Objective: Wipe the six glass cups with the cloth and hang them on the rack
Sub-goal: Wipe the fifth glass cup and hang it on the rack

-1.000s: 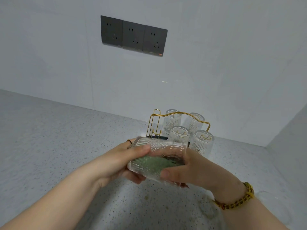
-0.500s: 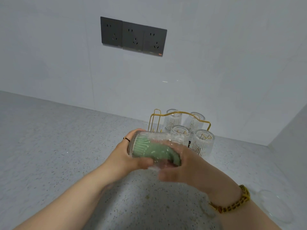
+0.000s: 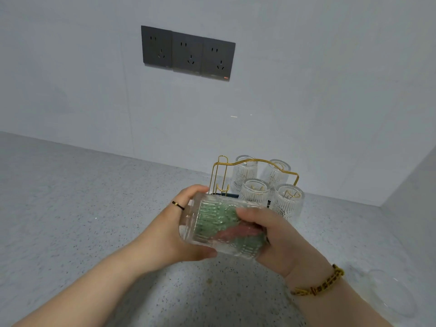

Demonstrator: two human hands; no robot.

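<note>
Meeting white wall (image 3: 306,67), speckled grey countertop (image 3: 70,208) carries gold rack (image 3: 223,159).

And there's the ribbed clear cup (image 3: 188,223), tipped on its side in the air just in front of the rack (image 3: 232,196), mouth to the right, with the green cloth (image 3: 212,215) packed inside. Four cups (image 3: 256,192) hang upside down on the gold wire rack, two behind two. A blurry sixth cup (image 3: 391,293) sits well right of it.
</note>
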